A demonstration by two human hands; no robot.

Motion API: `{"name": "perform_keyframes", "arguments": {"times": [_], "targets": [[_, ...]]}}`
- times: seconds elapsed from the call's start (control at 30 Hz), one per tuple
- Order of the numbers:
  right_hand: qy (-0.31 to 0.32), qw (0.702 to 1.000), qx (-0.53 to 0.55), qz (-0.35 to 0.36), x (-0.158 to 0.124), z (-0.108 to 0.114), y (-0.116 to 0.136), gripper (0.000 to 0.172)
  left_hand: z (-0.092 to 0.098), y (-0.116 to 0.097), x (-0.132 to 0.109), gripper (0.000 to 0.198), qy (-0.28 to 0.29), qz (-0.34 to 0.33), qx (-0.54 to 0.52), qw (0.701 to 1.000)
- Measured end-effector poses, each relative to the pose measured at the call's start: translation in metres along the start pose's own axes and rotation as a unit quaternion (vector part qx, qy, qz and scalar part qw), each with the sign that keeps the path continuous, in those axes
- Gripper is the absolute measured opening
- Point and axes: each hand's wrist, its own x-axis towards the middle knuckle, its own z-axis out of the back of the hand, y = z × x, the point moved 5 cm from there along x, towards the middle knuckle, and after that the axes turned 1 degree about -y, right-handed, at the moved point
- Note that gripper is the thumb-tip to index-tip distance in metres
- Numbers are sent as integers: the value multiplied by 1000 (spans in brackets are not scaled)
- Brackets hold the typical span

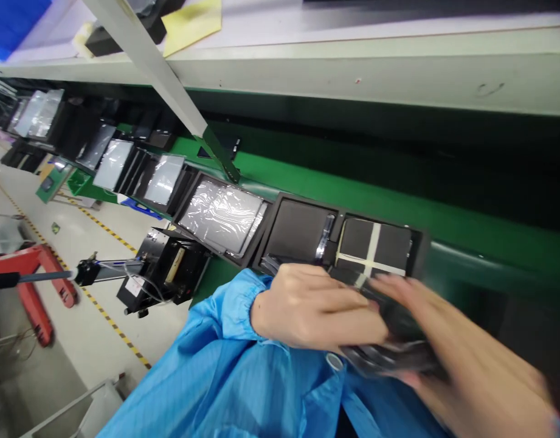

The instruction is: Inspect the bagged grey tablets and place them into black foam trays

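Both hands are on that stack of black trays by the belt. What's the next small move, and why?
Probably steady the stack before lifting further. The left hand lies over the black trays while the right hand grips them from the side, blurred. The layers look fanned at the near edge, just short of the open tray.

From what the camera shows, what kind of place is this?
Probably a factory assembly line. A green conveyor belt carries a row of black trays, the person wears a blue work coat, and a red pallet jack stands on the marked floor.
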Motion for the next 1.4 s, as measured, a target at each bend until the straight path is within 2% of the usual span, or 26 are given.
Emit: {"name": "perform_keyframes", "arguments": {"times": [0.07,0.13,0.17,0.23,0.27,0.33,0.4,0.5,0.63,0.73,0.8,0.9,0.97,1.07,1.17,1.23,1.4], "targets": [[10,1000,4,17,2,-9,-2,53,3,-14,13,24,20,-37,26,999],[-30,998,49,16,2,-10,-9,46,17,-18,18,12,-20,-70,39,997],[-60,995,81,7,-1,-8,-15,41,25,-15,18,12,-42,-78,52,995],[-110,984,141,-10,-9,-3,-29,32,37,0,12,42,-59,-60,75,994],[-125,978,169,-18,-14,-1,-36,27,38,9,7,50,-44,-42,65,996],[-143,967,207,-38,-23,1,-48,20,32,25,-2,44,-6,-19,-7,1000],[-157,961,220,-54,-29,1,-55,19,22,31,-9,30,3,-20,-68,997],[-173,959,220,-49,-31,-2,-60,14,16,27,-12,19,-31,-42,-63,997],[-165,955,243,-30,-32,-8,-60,19,17,16,-8,19,-43,-53,-47,997],[-168,947,269,-42,-36,-11,-64,20,16,15,-8,20,-68,-53,-47,995],[-207,935,280,-60,-38,-8,-70,22,7,22,-11,26,-74,-36,-62,995],[-316,894,304,-91,-39,1,-88,25,-14,43,-19,41,-73,41,-89,993],[-359,870,323,-105,-37,4,-102,20,-20,54,-22,40,-101,80,-123,984],[-361,831,398,-143,-37,-4,-120,11,-13,51,-20,31,-139,49,-169,975],[-329,787,482,-197,-45,-24,-128,14,4,37,-12,30,-128,3,-152,980],[-304,786,495,-211,-49,-35,-128,16,15,30,-7,29,-114,-13,-134,984],[-271,821,464,-194,-50,-50,-134,18,24,24,-6,29,-81,-45,-112,989]]}}
